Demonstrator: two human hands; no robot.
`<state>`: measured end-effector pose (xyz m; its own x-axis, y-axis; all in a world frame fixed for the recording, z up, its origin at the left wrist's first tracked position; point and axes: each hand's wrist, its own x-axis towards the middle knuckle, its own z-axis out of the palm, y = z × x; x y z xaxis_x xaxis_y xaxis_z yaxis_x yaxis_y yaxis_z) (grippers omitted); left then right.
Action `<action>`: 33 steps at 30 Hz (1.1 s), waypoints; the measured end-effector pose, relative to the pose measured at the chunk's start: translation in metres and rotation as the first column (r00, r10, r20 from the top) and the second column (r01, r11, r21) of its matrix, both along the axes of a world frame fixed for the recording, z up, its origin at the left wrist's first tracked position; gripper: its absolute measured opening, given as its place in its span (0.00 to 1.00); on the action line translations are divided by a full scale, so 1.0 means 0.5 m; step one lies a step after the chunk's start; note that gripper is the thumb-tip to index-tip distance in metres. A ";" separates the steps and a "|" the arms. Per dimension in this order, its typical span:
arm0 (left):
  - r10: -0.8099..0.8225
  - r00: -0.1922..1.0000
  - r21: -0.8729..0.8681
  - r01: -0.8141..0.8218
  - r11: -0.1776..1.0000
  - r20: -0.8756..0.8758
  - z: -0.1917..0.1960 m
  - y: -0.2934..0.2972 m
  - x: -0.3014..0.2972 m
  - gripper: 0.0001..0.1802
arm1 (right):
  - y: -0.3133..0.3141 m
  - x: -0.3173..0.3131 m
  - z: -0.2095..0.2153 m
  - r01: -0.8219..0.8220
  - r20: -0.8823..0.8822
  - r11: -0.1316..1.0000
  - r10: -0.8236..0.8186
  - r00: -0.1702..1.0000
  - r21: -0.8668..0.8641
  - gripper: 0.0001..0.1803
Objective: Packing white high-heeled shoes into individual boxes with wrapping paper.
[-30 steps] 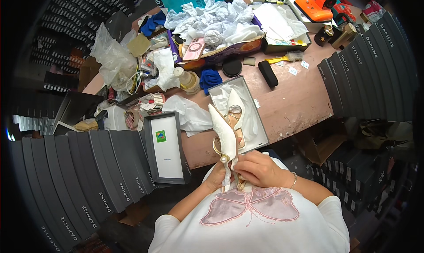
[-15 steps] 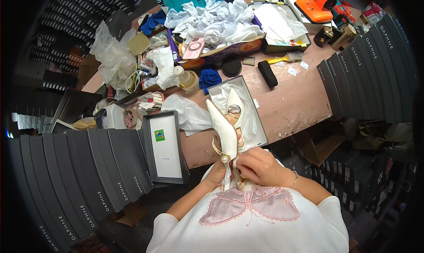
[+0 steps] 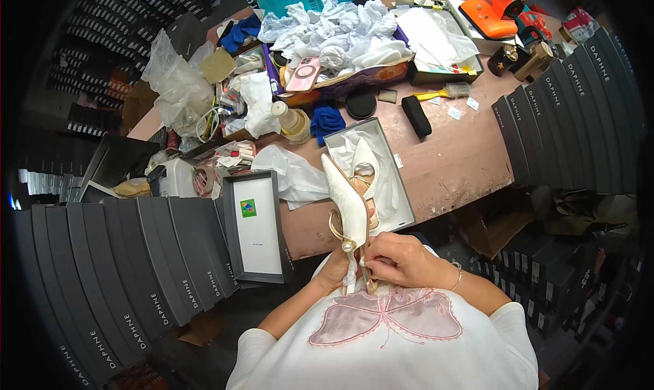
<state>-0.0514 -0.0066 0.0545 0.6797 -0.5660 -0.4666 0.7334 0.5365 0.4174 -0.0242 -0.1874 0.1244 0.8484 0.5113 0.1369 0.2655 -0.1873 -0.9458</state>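
Note:
Two white pointed high-heeled shoes hang together over the near end of an open shoe box (image 3: 403, 185), toes pointing away from me. The front shoe (image 3: 347, 203) has a pearl and gold trim at its heel. Partly behind it is the second shoe (image 3: 363, 160), with a round ornament and a thin strap. My left hand (image 3: 332, 270) is closed around the heel end from the left, its fingers mostly hidden. From the right, my right hand (image 3: 403, 259) pinches at the second shoe's heel and gold part; the fingertips are partly hidden. White tissue paper (image 3: 390, 165) lines the box.
A grey box lid (image 3: 255, 226) lies left of the shoes, by a row of grey shoe boxes (image 3: 136, 267). More boxes (image 3: 565, 117) stand at right. Across the pink table (image 3: 456, 162) are a black brush (image 3: 415, 116), a blue cloth (image 3: 327, 123) and a carton of crumpled paper (image 3: 354, 83).
The table and the things on it have shifted slightly in view. My right hand has moved a little at the heel; both hands stay on the shoes.

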 end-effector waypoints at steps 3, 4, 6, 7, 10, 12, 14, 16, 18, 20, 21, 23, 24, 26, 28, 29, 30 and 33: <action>0.030 0.999 -0.024 -0.031 0.999 -0.017 0.008 -0.005 0.006 0.58 | -0.017 0.010 0.007 0.109 -0.138 0.994 -0.108 0.985 -0.001 0.04; 0.029 0.999 -0.050 -0.030 0.998 -0.022 -0.003 -0.004 0.003 0.59 | -0.020 0.014 0.008 0.168 -0.173 0.986 -0.168 0.970 -0.013 0.05; 0.012 0.999 -0.098 -0.015 0.995 -0.032 -0.018 0.000 0.000 0.59 | -0.021 0.011 0.012 0.136 -0.213 0.991 -0.135 0.968 -0.008 0.05; 0.029 0.999 -0.072 -0.031 0.997 -0.029 -0.019 0.000 -0.003 0.59 | -0.020 0.010 0.013 0.120 -0.233 0.993 -0.117 0.965 -0.005 0.05; 0.046 0.999 -0.020 -0.046 0.999 -0.005 0.009 -0.015 0.006 0.58 | -0.006 0.011 0.008 0.119 -0.196 0.993 -0.115 0.974 0.009 0.05; 0.025 0.999 -0.001 -0.025 1.000 0.032 0.003 -0.012 0.006 0.58 | 0.003 0.011 0.007 0.131 -0.186 0.991 -0.129 0.974 0.000 0.05; 0.028 0.999 -0.002 -0.028 1.000 0.027 0.006 -0.011 0.002 0.57 | 0.009 0.007 0.005 0.151 -0.165 0.988 -0.154 0.974 -0.027 0.05; 0.036 0.999 -0.012 -0.036 0.999 0.003 0.006 -0.010 -0.002 0.56 | 0.015 0.009 -0.002 0.172 -0.081 0.985 -0.173 0.982 -0.018 0.06; 0.044 0.998 -0.031 -0.045 0.998 -0.037 0.005 -0.008 0.000 0.55 | 0.020 0.008 -0.013 0.194 0.051 0.980 -0.191 0.980 -0.050 0.06; 0.051 0.998 -0.049 -0.052 0.997 -0.035 -0.002 -0.007 -0.005 0.54 | 0.027 0.003 -0.024 0.220 0.228 0.968 -0.190 0.955 -0.116 0.06; 0.055 0.998 -0.057 -0.057 0.997 -0.034 -0.004 -0.006 -0.007 0.53 | 0.025 0.003 -0.020 0.193 0.174 0.976 -0.173 0.969 -0.101 0.06; 0.033 0.999 -0.087 -0.032 0.996 0.013 -0.004 -0.005 -0.007 0.50 | 0.018 0.004 -0.002 0.139 0.067 0.988 -0.135 0.989 -0.067 0.06; 0.023 0.999 -0.102 -0.019 0.995 0.036 -0.004 -0.005 -0.007 0.49 | 0.017 0.005 0.000 0.130 0.079 0.988 -0.123 0.989 -0.079 0.06; 0.037 0.999 -0.121 -0.036 0.992 0.010 -0.006 -0.008 -0.007 0.48 | 0.014 0.007 0.002 0.110 0.101 0.989 -0.100 0.990 -0.102 0.06; 0.041 0.999 -0.127 -0.043 0.991 -0.018 -0.007 -0.008 -0.009 0.47 | 0.021 0.008 -0.002 0.163 0.221 0.977 -0.130 0.966 -0.138 0.06; 0.039 0.999 -0.121 -0.042 0.992 -0.031 -0.006 -0.003 -0.009 0.47 | 0.026 0.011 -0.004 0.190 0.282 0.970 -0.143 0.949 -0.150 0.06; 0.037 0.998 -0.114 -0.041 0.993 -0.043 -0.005 0.001 -0.009 0.47 | 0.024 0.011 -0.003 0.169 0.266 0.976 -0.127 0.955 -0.141 0.07; -0.017 0.999 0.010 0.017 1.000 -0.037 -0.022 0.005 -0.018 0.49 | 0.022 0.006 -0.004 0.142 0.252 0.980 -0.103 0.962 -0.139 0.07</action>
